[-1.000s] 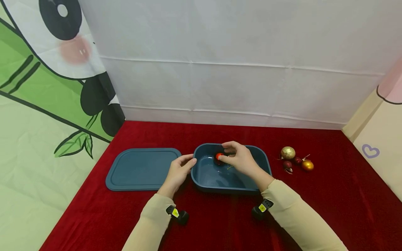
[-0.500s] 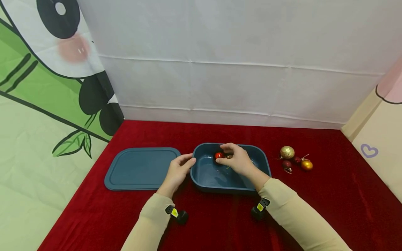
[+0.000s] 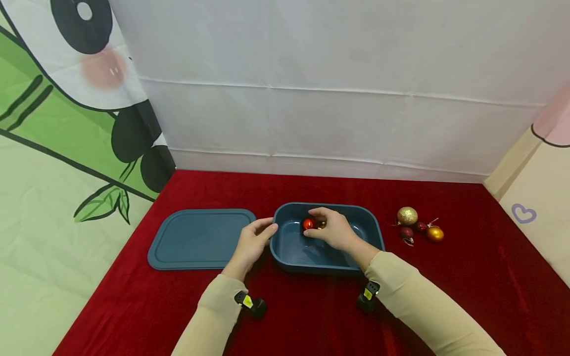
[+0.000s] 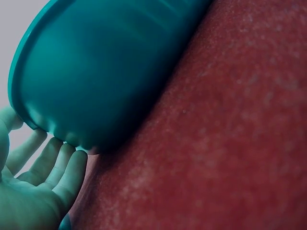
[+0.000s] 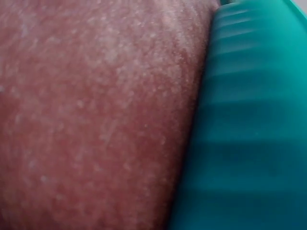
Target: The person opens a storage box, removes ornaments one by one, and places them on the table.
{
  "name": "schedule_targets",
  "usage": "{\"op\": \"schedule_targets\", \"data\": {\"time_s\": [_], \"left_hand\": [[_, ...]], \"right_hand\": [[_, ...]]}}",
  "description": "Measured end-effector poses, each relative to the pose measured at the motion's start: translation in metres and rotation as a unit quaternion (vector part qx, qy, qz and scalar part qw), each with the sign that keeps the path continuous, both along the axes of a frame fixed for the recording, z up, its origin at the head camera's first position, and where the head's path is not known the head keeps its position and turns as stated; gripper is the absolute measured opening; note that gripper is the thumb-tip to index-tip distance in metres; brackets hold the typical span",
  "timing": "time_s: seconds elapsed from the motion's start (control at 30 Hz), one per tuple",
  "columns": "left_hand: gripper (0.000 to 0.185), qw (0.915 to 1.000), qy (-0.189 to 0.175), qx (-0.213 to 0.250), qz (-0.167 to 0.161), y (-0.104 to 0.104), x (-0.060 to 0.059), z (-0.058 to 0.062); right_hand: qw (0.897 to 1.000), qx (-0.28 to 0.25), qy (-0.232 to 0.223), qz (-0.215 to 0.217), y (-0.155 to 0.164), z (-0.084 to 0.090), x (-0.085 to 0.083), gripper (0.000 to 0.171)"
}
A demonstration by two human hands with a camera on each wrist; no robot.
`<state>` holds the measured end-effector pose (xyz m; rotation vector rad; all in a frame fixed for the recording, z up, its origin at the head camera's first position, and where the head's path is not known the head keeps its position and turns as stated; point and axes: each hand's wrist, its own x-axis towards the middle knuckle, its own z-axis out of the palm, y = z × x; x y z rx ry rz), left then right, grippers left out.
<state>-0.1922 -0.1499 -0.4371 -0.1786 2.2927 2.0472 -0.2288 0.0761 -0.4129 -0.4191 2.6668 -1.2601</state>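
A deep blue-grey box (image 3: 311,269) with rounded corners stands on the red cloth. My left hand (image 3: 253,243) is at its left end; in the left wrist view the fingertips (image 4: 74,165) touch the outer wall, with the thumb by the rim. Inside the box, my right hand (image 3: 336,231) has thumb and fingers spread apart around a shiny red Christmas ball (image 3: 308,224) and a gold Christmas ball (image 3: 321,225). The gold ball is partly hidden by the hand. The right wrist view shows only the box's ribbed outer side (image 5: 249,120) and cloth.
A flat blue-grey lid (image 3: 200,240) lies left of the box. To the right sit a glittery gold ball (image 3: 407,216), a smooth gold ball (image 3: 435,234) and two dark red balls (image 3: 407,233), some with strings. A white fabric backdrop (image 3: 289,123) hangs behind the table.
The right thumb has come off the red ball, and the hand has shifted slightly left and down inside the box. The gold ball now shows between its fingers. The left hand stays put.
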Motion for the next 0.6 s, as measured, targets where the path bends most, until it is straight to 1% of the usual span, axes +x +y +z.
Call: {"op": "schedule_targets", "data": {"time_s": [0.27,0.47,0.6], "left_hand": [[0.038,1.0000,0.005,0.004,0.003,0.0011,-0.0004,-0.0009],[0.037,1.0000,0.005,0.001,0.001,0.0015,-0.0005,-0.0004],[0.039,0.9999,0.013,0.002,-0.002,0.0012,0.0001,-0.0008]], "right_hand": [[1.000,0.021,0.005,0.018,-0.0013,-0.0042,0.0003,0.056],[0.999,0.042,0.015,0.028,-0.0007,-0.0059,0.0002,0.051],[0.999,0.038,0.015,0.028,0.0003,-0.0043,0.0006,0.049]]}}
